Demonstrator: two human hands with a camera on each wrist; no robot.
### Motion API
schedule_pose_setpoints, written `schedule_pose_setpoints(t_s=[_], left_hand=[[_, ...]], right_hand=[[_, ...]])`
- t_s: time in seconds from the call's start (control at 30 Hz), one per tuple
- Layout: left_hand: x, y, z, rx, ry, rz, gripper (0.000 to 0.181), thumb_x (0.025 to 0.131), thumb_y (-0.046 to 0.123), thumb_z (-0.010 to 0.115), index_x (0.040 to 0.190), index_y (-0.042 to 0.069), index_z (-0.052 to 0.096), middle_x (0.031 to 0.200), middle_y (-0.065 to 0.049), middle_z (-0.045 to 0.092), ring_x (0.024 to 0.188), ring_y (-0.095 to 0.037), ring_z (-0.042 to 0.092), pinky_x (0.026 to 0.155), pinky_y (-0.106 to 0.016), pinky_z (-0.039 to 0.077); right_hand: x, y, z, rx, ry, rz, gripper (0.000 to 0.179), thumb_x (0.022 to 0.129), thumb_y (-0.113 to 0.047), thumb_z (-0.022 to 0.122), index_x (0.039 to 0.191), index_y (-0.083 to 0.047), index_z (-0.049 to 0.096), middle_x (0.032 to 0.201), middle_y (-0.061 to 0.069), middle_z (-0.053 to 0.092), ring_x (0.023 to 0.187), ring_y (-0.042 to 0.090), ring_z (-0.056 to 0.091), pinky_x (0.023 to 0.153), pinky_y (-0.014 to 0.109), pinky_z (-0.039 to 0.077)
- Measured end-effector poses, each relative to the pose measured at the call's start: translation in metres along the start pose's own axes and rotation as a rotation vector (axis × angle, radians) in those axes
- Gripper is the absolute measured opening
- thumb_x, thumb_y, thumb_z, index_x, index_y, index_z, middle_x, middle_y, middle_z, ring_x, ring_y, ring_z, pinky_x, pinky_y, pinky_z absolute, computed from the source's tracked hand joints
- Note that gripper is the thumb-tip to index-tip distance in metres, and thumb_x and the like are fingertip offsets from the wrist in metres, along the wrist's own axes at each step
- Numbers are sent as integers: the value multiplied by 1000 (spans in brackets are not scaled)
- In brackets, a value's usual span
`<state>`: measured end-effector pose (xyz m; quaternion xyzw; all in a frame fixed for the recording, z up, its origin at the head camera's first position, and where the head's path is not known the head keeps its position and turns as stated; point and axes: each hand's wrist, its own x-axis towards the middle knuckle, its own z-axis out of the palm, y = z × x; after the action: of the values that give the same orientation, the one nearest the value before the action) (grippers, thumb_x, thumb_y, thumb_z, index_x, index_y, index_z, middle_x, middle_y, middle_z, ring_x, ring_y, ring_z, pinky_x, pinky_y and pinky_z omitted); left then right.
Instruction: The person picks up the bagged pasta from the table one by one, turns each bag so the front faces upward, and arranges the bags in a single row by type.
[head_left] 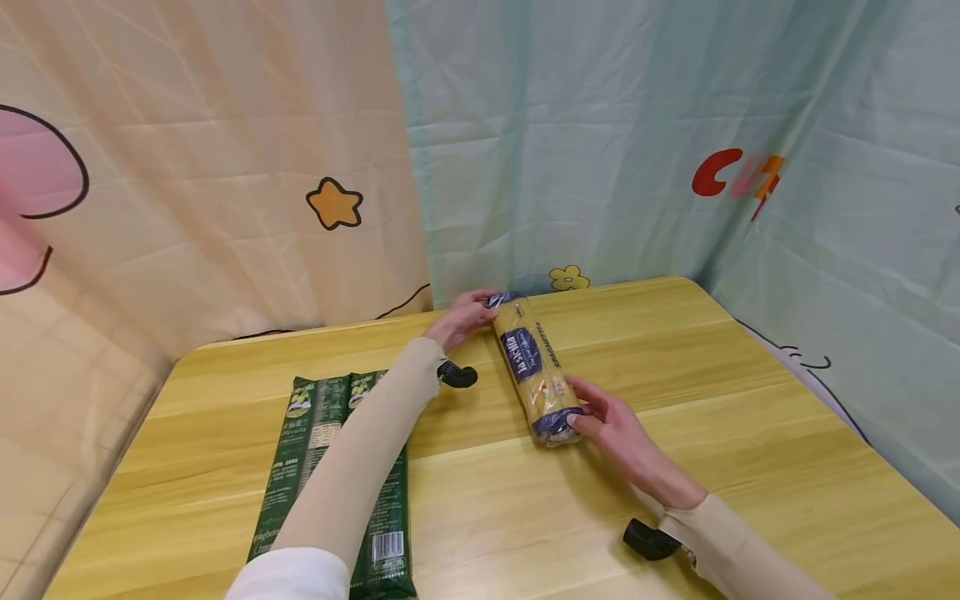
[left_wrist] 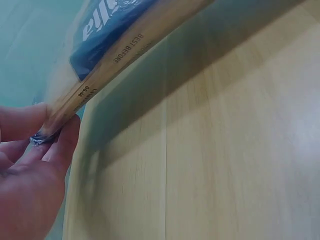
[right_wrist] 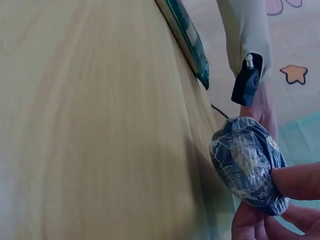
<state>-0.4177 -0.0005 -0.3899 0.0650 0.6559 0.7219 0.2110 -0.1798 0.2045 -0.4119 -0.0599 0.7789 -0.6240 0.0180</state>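
A clear-wrapped pack of spaghetti (head_left: 531, 367) with blue ends and a blue label is held slantwise just above the table, its shadow beneath it in the left wrist view. At its far end, my left hand (head_left: 463, 321) pinches the blue-trimmed tip between thumb and fingers. My right hand (head_left: 618, 433) grips the near end, thumb on top and fingers round the side. The right wrist view shows that crinkled blue end (right_wrist: 247, 162) close up, between thumb and fingers. Some of the left fingers are hidden behind the pack.
Two dark green packs (head_left: 386, 508) lie side by side on the wooden table (head_left: 480, 517) at the left, partly covered by my left forearm. Printed curtains (head_left: 555, 150) hang behind the table and along its sides. A black wrist mount (head_left: 648, 540) sits below my right wrist.
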Motion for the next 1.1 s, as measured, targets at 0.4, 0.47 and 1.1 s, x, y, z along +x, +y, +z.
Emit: schedule_pose_setpoints(t_s=[0.4,0.47,1.1], left_hand=[[15,-5,13,-40,-14,35,56,91,-18,48,145,-5,39,140,-27,45,109,-29,52,97,-37,44],[17,-5,15,-42,-19,37,58,91,-18,48,146,-5,38,141,-27,45,111,-30,52,96,-36,44],[33,-18,38,39,-62,59,71,88,-19,51,153,1,30,149,-24,35,109,-29,52,100,-39,43]], right_hand=[[11,5,-19,-41,0,13,63,94,1,56,152,1,31,146,29,40,124,38,49,98,30,44],[14,6,-21,-36,-7,20,63,95,0,55,152,1,30,148,28,38,127,38,47,98,30,43],[21,8,-45,-63,13,36,60,97,0,51,152,6,26,148,31,34,130,41,43,104,36,39]])
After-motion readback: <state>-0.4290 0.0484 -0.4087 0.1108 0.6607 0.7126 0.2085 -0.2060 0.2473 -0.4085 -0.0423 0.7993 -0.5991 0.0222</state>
